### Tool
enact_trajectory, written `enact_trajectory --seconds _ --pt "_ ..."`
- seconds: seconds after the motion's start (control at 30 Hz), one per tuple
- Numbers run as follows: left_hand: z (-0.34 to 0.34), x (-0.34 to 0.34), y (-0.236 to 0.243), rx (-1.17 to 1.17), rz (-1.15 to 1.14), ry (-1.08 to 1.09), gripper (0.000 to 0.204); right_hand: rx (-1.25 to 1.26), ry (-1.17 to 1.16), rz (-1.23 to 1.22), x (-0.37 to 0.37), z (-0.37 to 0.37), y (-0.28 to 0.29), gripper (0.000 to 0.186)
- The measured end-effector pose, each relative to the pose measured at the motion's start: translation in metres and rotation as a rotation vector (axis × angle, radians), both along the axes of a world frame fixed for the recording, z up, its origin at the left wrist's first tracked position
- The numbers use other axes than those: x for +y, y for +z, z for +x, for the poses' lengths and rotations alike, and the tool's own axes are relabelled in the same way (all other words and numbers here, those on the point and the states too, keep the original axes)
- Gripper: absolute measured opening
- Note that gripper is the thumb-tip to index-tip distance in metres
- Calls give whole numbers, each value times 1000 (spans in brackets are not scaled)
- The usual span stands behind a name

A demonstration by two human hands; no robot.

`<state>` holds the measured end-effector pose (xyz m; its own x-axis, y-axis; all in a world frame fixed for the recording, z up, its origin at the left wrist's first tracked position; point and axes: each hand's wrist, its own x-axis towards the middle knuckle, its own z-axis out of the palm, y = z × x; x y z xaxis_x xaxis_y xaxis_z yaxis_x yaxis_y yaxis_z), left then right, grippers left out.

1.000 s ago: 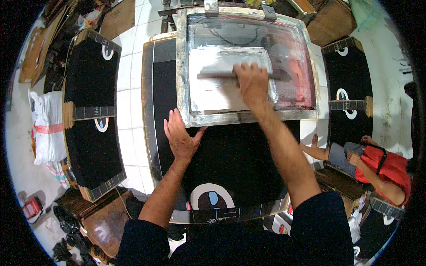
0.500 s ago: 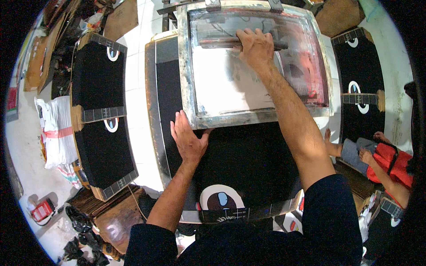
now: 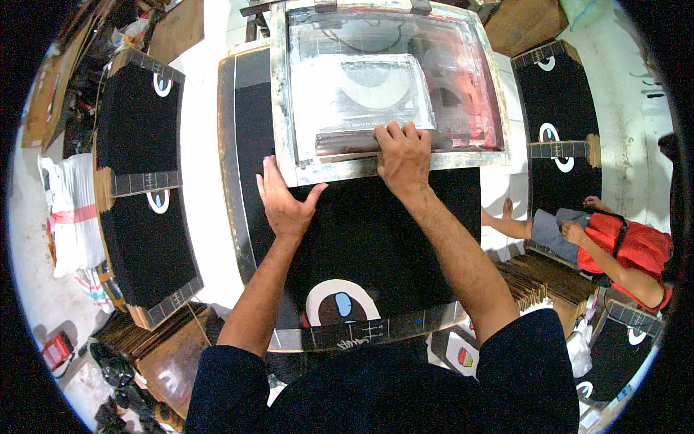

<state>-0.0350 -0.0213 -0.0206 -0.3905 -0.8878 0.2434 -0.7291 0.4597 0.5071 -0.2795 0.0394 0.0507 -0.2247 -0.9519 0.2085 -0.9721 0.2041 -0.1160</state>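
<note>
squeegee point(image 3: 343, 142) and right hand point(image 3: 403, 160) have come from the far part of the mesh point(image 3: 463, 79) to its near end, just inside the lower bar of the frame point(image 3: 281, 108). at far left, matte black panels point(image 3: 137, 108) carry pale, rounded eye prints point(image 3: 162, 85). further in, the left hand point(image 3: 284, 199) holds nothing: its fingers stretch along the outside of the frame's near left corner, thumb spread wide below the lower bar; whether they press on it i cannot tell. the frame is hard and boxy, its pale bars scuffed and paint-streaked. across it the squeegee lies directly under the right fingers, its long axis running left to right, roughly along the lower bar; the right hand is the nearer one, curled tight over the straight, dark bar, while the left sits outside, below and left of its end. the mesh is thin and see-through, whitish at left, smeared red at right. soft black cloth point(image 3: 376, 239) spreads beneath and toward the body. at far right sits a person in red point(image 3: 629, 249).
</note>
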Motion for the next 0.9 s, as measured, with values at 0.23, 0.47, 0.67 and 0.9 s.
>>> enact_trajectory --seconds 0.23,0.47,0.67,0.9 --pt "-9 0 -5 365 84 50 135 -71 12 -108 -2 -2 3 35" --pt "-8 4 -21 543 -66 -48 117 -89 22 -28 -22 -17 25 29" --pt "-9 2 -21 559 -38 -14 113 -114 149 -12 -52 -46 49 33" --pt "-11 0 -21 474 -70 9 120 -187 225 56 -32 -39 27 35"
